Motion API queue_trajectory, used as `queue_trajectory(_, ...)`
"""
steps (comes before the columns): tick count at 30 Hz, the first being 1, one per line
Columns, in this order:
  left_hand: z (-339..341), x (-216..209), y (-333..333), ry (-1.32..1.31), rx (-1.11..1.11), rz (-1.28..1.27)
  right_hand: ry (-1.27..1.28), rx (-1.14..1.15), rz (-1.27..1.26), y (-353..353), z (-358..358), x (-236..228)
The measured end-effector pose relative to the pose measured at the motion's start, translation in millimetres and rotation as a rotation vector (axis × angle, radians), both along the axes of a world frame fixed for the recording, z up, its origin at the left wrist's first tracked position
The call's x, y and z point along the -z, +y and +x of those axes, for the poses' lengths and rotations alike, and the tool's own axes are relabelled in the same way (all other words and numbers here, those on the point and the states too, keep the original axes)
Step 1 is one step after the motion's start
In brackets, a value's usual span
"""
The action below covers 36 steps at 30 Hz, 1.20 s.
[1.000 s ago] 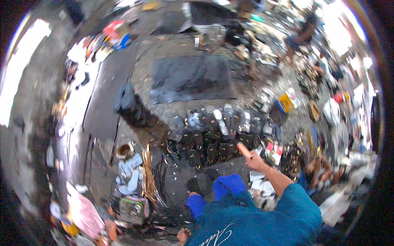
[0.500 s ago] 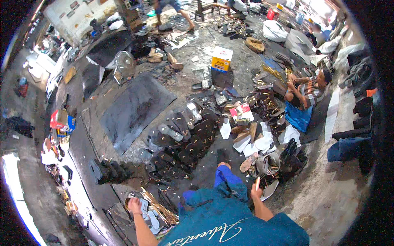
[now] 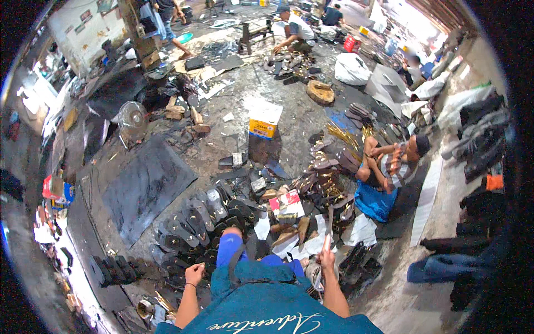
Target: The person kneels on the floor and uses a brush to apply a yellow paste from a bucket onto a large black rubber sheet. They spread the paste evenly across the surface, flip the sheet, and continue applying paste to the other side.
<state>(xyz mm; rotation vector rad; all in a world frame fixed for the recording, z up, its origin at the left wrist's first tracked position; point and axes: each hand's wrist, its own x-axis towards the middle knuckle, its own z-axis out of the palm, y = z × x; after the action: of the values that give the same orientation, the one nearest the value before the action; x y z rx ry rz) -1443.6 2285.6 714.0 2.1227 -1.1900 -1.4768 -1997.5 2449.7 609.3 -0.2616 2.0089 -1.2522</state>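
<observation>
My right hand (image 3: 326,258) is closed round the pale handle of a knife (image 3: 330,221), its long blade pointing away from me over white sheets (image 3: 312,245). My left hand (image 3: 194,274) has its fingers curled together; whether they hold anything is hidden. It is close to the near end of rows of dark flip-flops (image 3: 192,222) on the floor, apart from them. Below that hand, partly hidden by my forearm, lie golden strips (image 3: 165,302). Beyond the knife are wooden blocks (image 3: 303,229) and a red-and-white box (image 3: 287,204).
A person in a cap (image 3: 397,161) sits at right beside a blue bag (image 3: 375,200) and a heap of footwear. A yellow-and-white carton (image 3: 263,128), a dark sheet (image 3: 146,186), a fan (image 3: 132,119) and a round wooden block (image 3: 320,92) stand or lie farther off. Other people work at the back.
My left hand has come away from the pale grey soles and golden strips. My right hand has moved forward with the knife, whose blade now shows. My view has shifted, bringing more of the back into sight.
</observation>
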Motion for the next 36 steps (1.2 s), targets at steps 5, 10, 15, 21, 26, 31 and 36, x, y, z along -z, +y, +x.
queue_trajectory(5, 6.1, 22.6, -16.8, -0.200, 0.031, 0.032, -0.081, -0.095, -0.151, -195.2, 9.5, -116.0)
queue_trajectory(10, -6.5, 81.6, -66.8, 0.124, -0.340, 0.171, 0.004, -0.298, -0.009, -290.8, 25.5, -99.8)
queue_trajectory(15, -39.6, 152.5, -171.3, 0.201, -0.479, 0.318, -0.033, -0.361, -0.130, -431.8, 54.6, -47.3)
queue_trajectory(21, -28.6, 202.5, -365.4, -0.406, -0.063, -0.120, -0.123, -0.800, 0.162, -754.8, 108.1, -45.5)
queue_trajectory(26, -16.2, 76.6, -535.8, 0.215, -0.887, -0.171, 0.063, -0.945, 0.205, -893.6, 97.2, -6.0)
queue_trajectory(31, -14.6, 81.6, -540.8, 0.275, -1.357, -0.257, 0.213, -1.220, 0.332, -1039.4, 151.5, -7.1)
queue_trajectory(36, -67.0, 146.1, -505.9, 0.387, -1.783, -0.211, 0.510, -1.535, 0.508, -1156.4, 236.0, 26.0)
